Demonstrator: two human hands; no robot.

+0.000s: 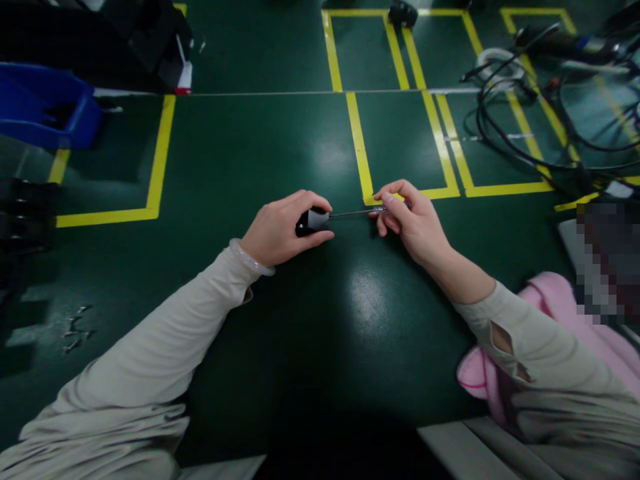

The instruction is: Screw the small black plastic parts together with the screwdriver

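Note:
Near the middle of the green table, my left hand (285, 228) is closed around a small black block-shaped part (315, 221) with a grey face, gripping it between thumb and fingers. My right hand (413, 217) pinches the clear handle of a screwdriver (353, 213). Its thin shaft lies nearly level and points left, with the tip at the right side of the black part. Whether the tip sits in a screw is too small to tell. Part of the handle is hidden by my right fingers.
Several loose screws (75, 327) lie at the left. A blue bin (50, 107) and black parts (27, 213) stand farther left. Black cables (520, 157) and a dark cylindrical tool (565, 45) occupy the back right. Pink cloth (550, 293) lies by my right forearm. Yellow tape (163, 157) marks the tabletop.

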